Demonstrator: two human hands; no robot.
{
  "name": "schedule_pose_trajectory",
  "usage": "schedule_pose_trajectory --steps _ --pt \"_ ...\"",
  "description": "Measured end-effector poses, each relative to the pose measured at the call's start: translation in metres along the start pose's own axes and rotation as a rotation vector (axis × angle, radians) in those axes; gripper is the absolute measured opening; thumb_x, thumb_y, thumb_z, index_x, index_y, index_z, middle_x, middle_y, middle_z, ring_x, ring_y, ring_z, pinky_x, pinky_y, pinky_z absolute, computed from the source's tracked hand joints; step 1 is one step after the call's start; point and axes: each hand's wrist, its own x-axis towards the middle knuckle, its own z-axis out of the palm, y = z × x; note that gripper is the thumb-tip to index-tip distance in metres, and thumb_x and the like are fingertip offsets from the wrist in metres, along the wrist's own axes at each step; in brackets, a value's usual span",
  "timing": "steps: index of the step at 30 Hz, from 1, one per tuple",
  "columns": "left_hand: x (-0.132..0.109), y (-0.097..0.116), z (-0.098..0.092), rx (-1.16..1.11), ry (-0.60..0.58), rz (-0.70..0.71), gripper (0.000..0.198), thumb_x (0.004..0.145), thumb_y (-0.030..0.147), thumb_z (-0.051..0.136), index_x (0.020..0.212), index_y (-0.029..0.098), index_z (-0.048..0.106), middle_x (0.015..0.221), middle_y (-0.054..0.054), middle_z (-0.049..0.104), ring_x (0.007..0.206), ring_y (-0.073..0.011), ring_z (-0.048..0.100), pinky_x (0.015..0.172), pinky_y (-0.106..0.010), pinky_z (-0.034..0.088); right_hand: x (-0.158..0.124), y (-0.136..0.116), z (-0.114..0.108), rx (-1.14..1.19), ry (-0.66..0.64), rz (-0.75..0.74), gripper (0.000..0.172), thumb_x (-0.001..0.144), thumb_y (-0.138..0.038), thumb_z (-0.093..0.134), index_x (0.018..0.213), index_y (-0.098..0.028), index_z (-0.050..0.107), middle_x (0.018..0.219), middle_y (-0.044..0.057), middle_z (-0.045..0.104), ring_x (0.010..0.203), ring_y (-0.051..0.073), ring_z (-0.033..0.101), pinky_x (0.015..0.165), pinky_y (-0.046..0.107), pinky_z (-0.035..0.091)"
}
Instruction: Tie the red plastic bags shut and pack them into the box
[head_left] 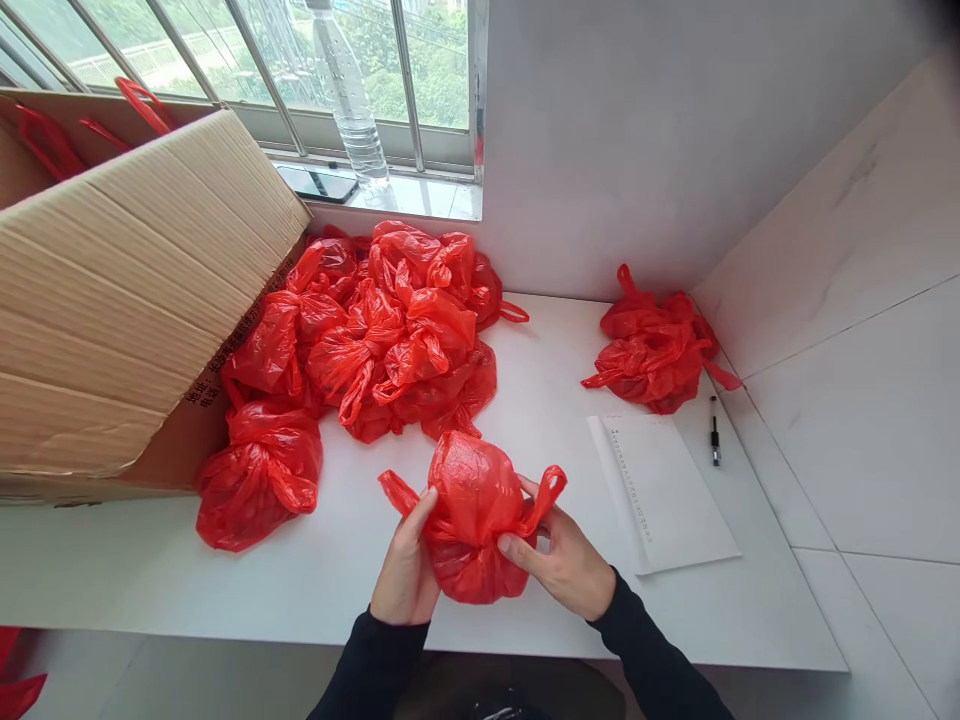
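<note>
Left hand [405, 575] and right hand [571, 562] grasp a tied red plastic bag [476, 510] from its two sides, at the lower centre of the frame, the right thumb pressed on its front near the gathered knot. Its handle loops stick out left and right, and something rounded fills it; what, I cannot tell. Black sleeves [382, 660] cover both forearms. Under the bag spreads a white tabletop [367, 570]. Just beyond, at centre, lies a heap of tied red bags [420, 330], with another full bag [259, 480] at its lower left, beside a cardboard box [135, 310] that fills the left of the frame; red handles show above the box's edge. Right of centre lie sheets of white paper [675, 500] with a printed column along the left side, a black pen [715, 435] near them, and a smaller cluster of red bags [656, 350] against the wall. At the upper left, a clear plastic bottle [352, 110] stands on the windowsill [442, 197] next to a smartphone [319, 183], before a barred window [442, 70].
</note>
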Motion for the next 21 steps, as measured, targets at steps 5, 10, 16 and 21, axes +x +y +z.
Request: schedule_pose_trajectory --steps 5,10,16,21 --pt "-0.011 -0.002 -0.002 0.047 -0.140 -0.061 0.038 0.083 0.030 0.068 0.120 0.019 0.067 0.116 -0.008 0.071 0.116 -0.0315 0.061 0.098 -0.040 0.049 0.005 -0.006 0.003 0.035 0.069 -0.035 0.029 0.090 -0.039 0.063 0.113 -0.021 0.066 0.112 0.007 0.071 0.097 0.024 0.067 0.089 0.038 0.053" --pt "-0.020 -0.008 -0.004 0.289 -0.175 -0.019 0.049 0.078 0.026 0.074 0.125 0.021 0.063 0.113 -0.009 0.071 0.112 -0.0300 0.062 0.098 -0.042 0.049 0.004 0.000 -0.002 0.089 0.113 -0.016 0.030 0.090 -0.039 0.064 0.113 -0.020 0.066 0.112 0.008 0.071 0.097 0.024 0.066 0.089 0.038 0.053" --pt "-0.020 -0.009 -0.011 0.319 -0.112 0.053 0.038 0.076 0.033 0.075 0.111 0.018 0.069 0.103 -0.010 0.073 0.104 -0.0299 0.065 0.093 -0.041 0.051 -0.002 -0.001 0.006 0.104 0.034 -0.004 0.035 0.096 -0.042 0.053 0.123 -0.022 0.063 0.118 0.009 0.069 0.106 0.025 0.064 0.094 0.039 0.051" --pt "-0.018 0.031 -0.035 0.434 0.026 0.136 0.029 0.074 0.035 0.072 0.093 0.013 0.071 0.095 -0.011 0.073 0.095 -0.0317 0.067 0.082 -0.039 0.052 -0.006 -0.005 0.027 0.070 -0.104 0.026 0.041 0.099 -0.046 0.045 0.132 -0.025 0.058 0.129 0.010 0.063 0.119 0.028 0.058 0.098 0.043 0.050"
